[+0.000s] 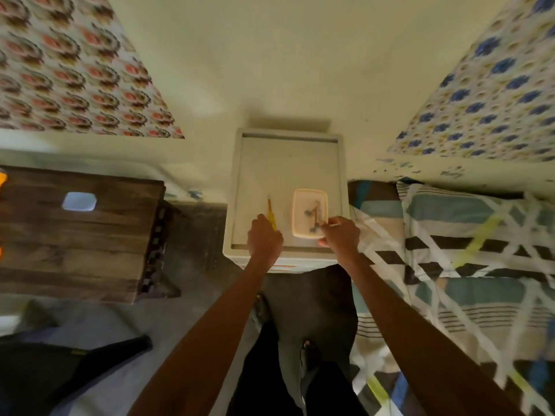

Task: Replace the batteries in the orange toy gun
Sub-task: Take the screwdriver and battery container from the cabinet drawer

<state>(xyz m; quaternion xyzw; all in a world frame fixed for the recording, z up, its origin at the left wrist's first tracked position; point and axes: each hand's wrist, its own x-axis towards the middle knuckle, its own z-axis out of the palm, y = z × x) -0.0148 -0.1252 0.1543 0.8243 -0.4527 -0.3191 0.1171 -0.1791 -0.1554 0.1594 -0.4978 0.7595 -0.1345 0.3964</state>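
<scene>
**Desk:** What does the head view show, and where is the toy gun?

**Operator:** Standing over a small white table (pixel 270 166), both arms out. I cannot pick out the gun. All I get is orange slivers (pixel 1 178) at the left frame edge, past the wooden table (pixel 90 235). If that is the toy, it lies well apart from both hands and off to my left, so the left arm is the nearer one.

**Desk:** And the hands?

**Operator:** My left hand (pixel 265 241) covers the near end of a yellow screwdriver (pixel 271 210). Its long axis runs straight away from me, tip far and handle near, with the handle passing under the knuckles. The fingers are hidden, so I cannot tell whether they grip it or only rest on it.

**Desk:** The right?

**Operator:** My right hand (pixel 341 235) is at the near right corner of a cream tub (pixel 309 191), just beside the screwdriver. The fingers (pixel 329 223) lie over the rim with the thumb outside the near edge, which I read as a pinch on the tub. Small bluish pieces (pixel 313 213) lie inside it, too blurred to call batteries or screws.

**Desk:** So what does the coming move turn on?

**Operator:** By my judgement, on the tool. It lies lengthwise under the left hand, so it would lift without turning. The orange shape is on that same side.
</scene>
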